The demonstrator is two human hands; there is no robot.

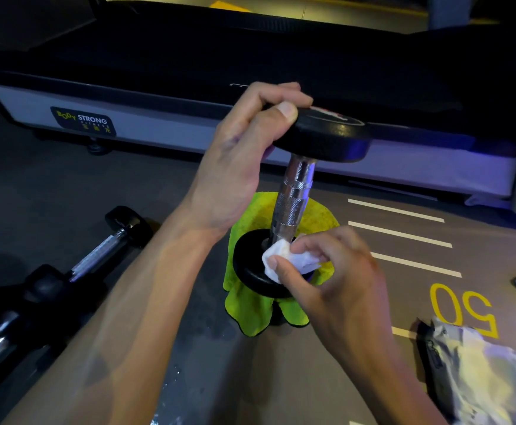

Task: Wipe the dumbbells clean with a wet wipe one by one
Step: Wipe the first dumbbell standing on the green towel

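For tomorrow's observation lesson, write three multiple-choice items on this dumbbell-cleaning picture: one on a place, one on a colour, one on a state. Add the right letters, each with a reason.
1. Where does the upright dumbbell stand?
A. on a cloth on the floor
B. on the treadmill belt
C. on a rack

2. What colour is the cloth?
A. red
B. lime green
C. white

3. What is the left hand doing?
A. hanging free
B. gripping the top head
C. holding the wipe

Key: 1 A, its lower head rests on the cloth; 2 B, bright green shows around the head; 3 B, its fingers wrap the top head while the right hand presses the wet wipe low on the dumbbell.
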